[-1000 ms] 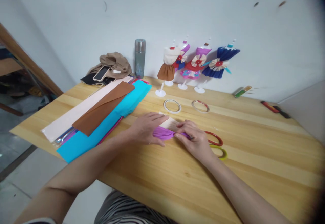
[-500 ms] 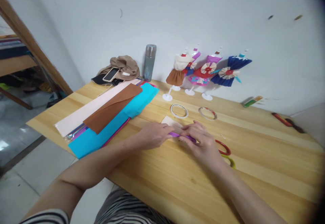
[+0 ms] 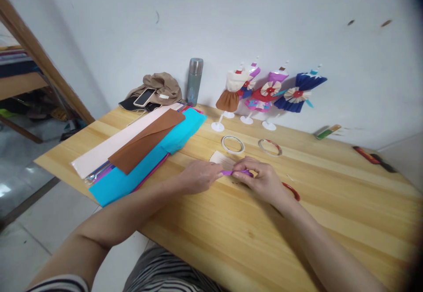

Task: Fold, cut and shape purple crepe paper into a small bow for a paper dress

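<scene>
Between my hands runs a narrow purple strip (image 3: 227,173), which looks like folded crepe paper. My left hand (image 3: 200,176) pinches its left end with closed fingers. Thumb and fingers of my right hand (image 3: 259,178) grip the strip farther right, covering part of it. Just beyond the strip, a cream piece of paper (image 3: 220,157) with a zigzag edge lies on the table, partly hidden by both hands. A red scissors handle (image 3: 292,191) shows beside my right wrist; the rest of the scissors is covered by my arm.
Two tape rolls (image 3: 233,144) lie beyond my hands. Behind them, several small dress stands (image 3: 217,126) wear paper dresses. Blue (image 3: 132,181) and brown crepe paper (image 3: 145,144) lie left. A flask (image 3: 194,82), a phone (image 3: 144,97) and a green-labelled tube (image 3: 328,132) are along the back.
My right hand has shifted slightly up and away from me along the purple strip. My right forearm now covers the yellow scissors handle. My left hand has barely moved.
</scene>
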Available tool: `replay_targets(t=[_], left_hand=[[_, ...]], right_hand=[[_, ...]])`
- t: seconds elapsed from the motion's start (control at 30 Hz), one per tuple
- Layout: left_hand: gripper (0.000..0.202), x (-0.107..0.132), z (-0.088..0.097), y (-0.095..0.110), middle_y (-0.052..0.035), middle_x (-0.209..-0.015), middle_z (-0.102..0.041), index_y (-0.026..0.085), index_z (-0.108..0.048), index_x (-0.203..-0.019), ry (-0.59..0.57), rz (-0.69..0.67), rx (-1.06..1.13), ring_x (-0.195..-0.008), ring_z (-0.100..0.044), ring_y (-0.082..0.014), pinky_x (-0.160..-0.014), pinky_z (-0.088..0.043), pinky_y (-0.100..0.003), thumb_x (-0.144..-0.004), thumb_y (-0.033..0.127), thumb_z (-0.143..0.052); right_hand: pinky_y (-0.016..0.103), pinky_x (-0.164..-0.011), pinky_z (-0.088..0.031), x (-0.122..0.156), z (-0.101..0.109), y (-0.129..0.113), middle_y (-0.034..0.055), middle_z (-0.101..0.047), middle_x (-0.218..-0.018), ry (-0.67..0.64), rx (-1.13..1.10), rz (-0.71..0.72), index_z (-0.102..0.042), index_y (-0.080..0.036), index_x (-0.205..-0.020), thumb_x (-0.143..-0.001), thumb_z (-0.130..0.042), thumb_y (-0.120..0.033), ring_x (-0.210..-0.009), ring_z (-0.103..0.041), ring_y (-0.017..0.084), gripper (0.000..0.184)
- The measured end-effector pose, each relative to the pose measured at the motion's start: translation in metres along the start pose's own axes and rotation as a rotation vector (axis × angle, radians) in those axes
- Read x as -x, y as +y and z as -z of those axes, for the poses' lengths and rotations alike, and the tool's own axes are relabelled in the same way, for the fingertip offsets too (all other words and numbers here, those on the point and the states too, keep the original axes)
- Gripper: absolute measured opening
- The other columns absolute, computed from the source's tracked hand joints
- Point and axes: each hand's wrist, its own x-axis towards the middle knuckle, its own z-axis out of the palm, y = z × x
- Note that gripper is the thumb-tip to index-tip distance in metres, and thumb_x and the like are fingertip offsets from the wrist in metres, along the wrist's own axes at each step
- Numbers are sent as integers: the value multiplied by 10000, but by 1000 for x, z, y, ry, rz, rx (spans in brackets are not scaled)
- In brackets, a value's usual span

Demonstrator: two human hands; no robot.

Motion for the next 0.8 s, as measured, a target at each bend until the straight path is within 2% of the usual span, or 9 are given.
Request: replay_targets(t=[0.17, 0.33, 0.43, 0.5, 0.57, 0.67, 0.8], left_hand=[[280, -4, 10, -2, -56, -920, -697, 164, -624, -985, -102, 91, -39, -802, -622, -186, -655, -388, -272, -991, 212, -348], [311, -5, 13, -2, -54, -936, -687, 166, -628, -1049, -168, 89, 27, -827, -611, -188, -686, -402, -278, -1004, 262, -336], [299, -5, 13, 1, -60, -1004, -692, 180, -611, -1133, -172, 82, 52, -868, -625, -199, -717, -414, -287, -1004, 264, -355], [280, -5, 12, 1, -65, -982, -696, 170, -623, -1100, -172, 97, 21, -853, -629, -201, -716, -414, -288, -996, 228, -370], [260, -5, 11, 1, -69, -957, -701, 160, -637, -1047, -149, 101, -25, -833, -627, -202, -697, -412, -288, -977, 180, -387], [258, -5, 9, 0, -75, -969, -705, 152, -635, -1049, -103, 93, -73, -816, -622, -206, -657, -404, -290, -936, 112, -406], [239, -4, 6, 2, -48, -923, -700, 168, -635, -1034, -51, 106, -103, -768, -620, -178, -643, -409, -271, -897, 81, -459]], right_hand=[[362, -694, -513, 0, 6, 1, 52, -708, -799, -30, -12, -49, -731, -224, -859, -876, -635, -359, -737, -648, 207, 166], [380, -693, -512, 5, 10, 2, 52, -694, -768, 3, 35, -45, -718, -237, -822, -900, -601, -350, -729, -634, 214, 180], [405, -728, -518, 7, 12, 4, 49, -687, -755, 19, 83, -2, -703, -239, -845, -918, -582, -309, -733, -630, 215, 158], [429, -757, -523, 8, 13, 5, 50, -693, -765, 18, 121, 66, -695, -242, -863, -926, -571, -278, -758, -638, 224, 144], [464, -814, -530, 8, 15, 7, 74, -721, -905, 28, 169, 124, -692, -250, -968, -920, -579, -260, -874, -661, 251, 124], [504, -912, -515, 10, 17, 6, 109, -682, -1157, 94, 229, 158, -630, -265, -1189, -917, -588, -250, -1066, -639, 278, 276], [545, -960, -485, 13, 8, 1, 130, -667, -1192, 140, 265, 219, -581, -235, -1267, -896, -632, -342, -1152, -592, 312, 390]])
